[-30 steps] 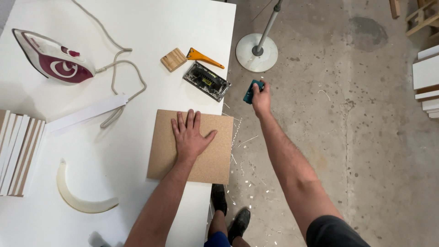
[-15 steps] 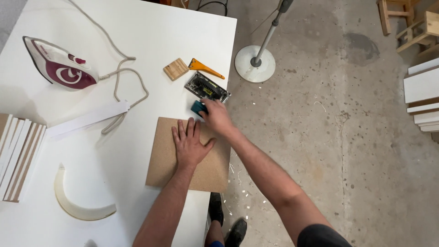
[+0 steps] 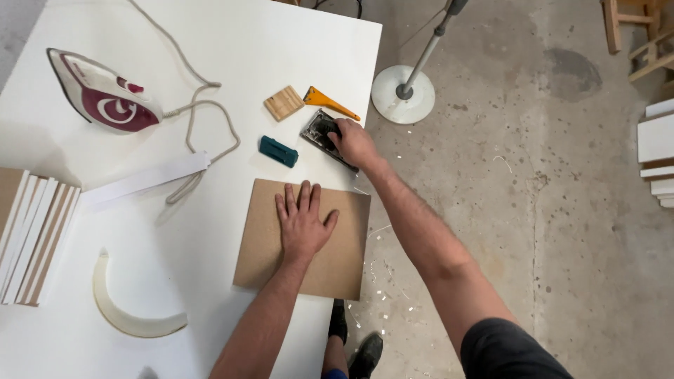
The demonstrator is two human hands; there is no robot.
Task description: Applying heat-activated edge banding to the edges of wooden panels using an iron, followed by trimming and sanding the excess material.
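White table (image 3: 210, 42) carries a board (image 3: 260, 245); left hand (image 3: 303, 223) presses flat on it, right hand (image 3: 354, 142) closes its grip around the trimmer (image 3: 319, 130) beyond the board, not yet lifted.

R hand (image 3: 354, 142) back from floor side, now on black tool (image 3: 324, 133) at table edge. Teal tool (image 3: 279, 151) out of hand, lying on table.

I see a maroon-and-white iron (image 3: 105, 98) at upper left of the tabletop (image 3: 210, 42), its cord (image 3: 200, 119) looping right, stacked panels (image 3: 28, 231) at left edge, curved cream strip (image 3: 130, 319) lower left, round stand base (image 3: 403, 94) on the floor (image 3: 547, 210)
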